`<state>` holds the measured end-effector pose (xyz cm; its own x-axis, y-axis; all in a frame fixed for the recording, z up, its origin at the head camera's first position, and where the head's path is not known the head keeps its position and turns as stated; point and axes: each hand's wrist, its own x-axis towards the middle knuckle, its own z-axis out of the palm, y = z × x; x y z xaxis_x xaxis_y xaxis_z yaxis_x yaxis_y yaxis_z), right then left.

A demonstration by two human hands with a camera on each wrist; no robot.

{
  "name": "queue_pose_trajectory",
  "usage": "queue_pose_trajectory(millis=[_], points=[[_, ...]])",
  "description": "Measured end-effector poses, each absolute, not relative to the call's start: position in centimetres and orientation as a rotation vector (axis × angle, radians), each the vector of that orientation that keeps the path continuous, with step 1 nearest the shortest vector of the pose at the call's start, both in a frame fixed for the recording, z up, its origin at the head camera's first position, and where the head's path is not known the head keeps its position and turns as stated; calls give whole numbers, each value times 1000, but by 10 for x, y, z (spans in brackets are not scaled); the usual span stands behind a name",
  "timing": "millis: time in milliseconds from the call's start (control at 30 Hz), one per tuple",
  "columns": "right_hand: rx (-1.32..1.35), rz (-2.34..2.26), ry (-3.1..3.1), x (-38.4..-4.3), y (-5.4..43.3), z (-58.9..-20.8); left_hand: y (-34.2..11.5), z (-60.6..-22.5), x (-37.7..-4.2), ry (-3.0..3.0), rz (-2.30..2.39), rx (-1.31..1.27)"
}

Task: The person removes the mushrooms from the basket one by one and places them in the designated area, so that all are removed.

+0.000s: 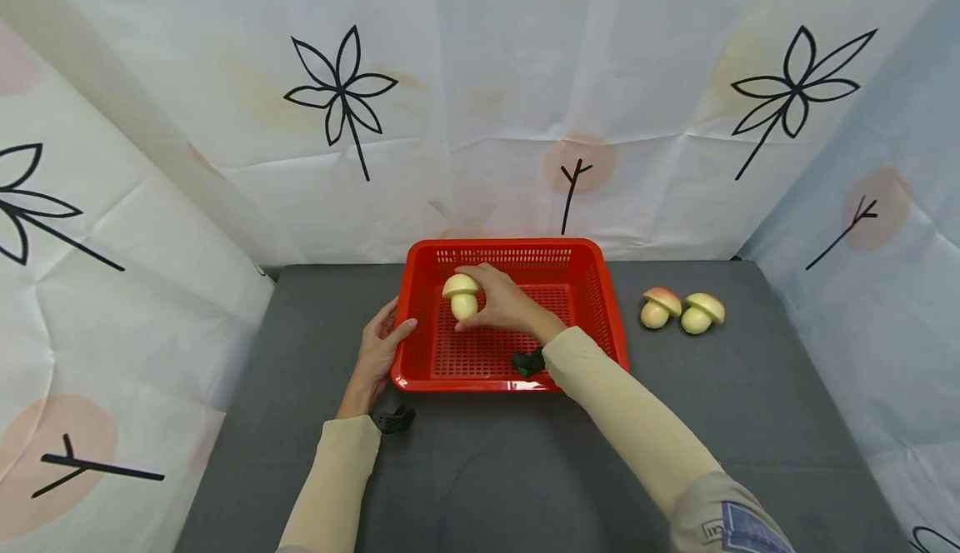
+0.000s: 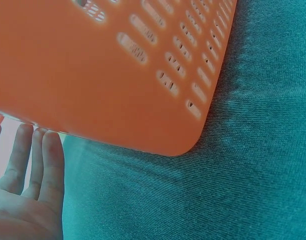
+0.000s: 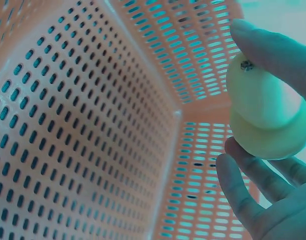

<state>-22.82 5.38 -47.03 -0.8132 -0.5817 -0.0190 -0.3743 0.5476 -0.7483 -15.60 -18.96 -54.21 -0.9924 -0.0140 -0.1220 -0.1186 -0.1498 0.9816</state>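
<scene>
A red plastic basket (image 1: 512,384) with perforated walls and floor sits on the grey table. Over its left part, my right hand (image 1: 504,299) grips a pale yellow toy mushroom (image 1: 464,306), thumb on one side and fingers on the other. In the right wrist view, the mushroom (image 3: 263,95) appears cap downward in the picture, beside the basket's perforated wall (image 3: 200,185). At the basket's left rim, my left hand (image 1: 377,351) has its thumb over the edge and its fingers outside. The left wrist view shows those fingertips (image 2: 52,142) right at the rim.
To the right of the basket, two more toy mushrooms with reddish-yellow caps, one nearer (image 1: 660,307) and one farther right (image 1: 702,313), lie side by side on the table (image 1: 480,478). A patterned white cloth (image 1: 480,120) hangs behind and at both sides.
</scene>
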Motion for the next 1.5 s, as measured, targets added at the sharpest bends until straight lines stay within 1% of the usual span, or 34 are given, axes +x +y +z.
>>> queue_pose_trajectory(millis=[300,733,1233,1500], points=[[-846,-1193,2542,-217,74,-450,-189,-542,-155,1999,2343,-147],[-842,-1371,2570,-201,107,-437,-189,-543,-155,2012,2342,-146],[-691,-1488,2621,-186,157,-435,-188,-544,-155,2011,2341,-154],[-655,-1480,2687,-178,183,-439,-188,-543,-154,2003,2337,-148]])
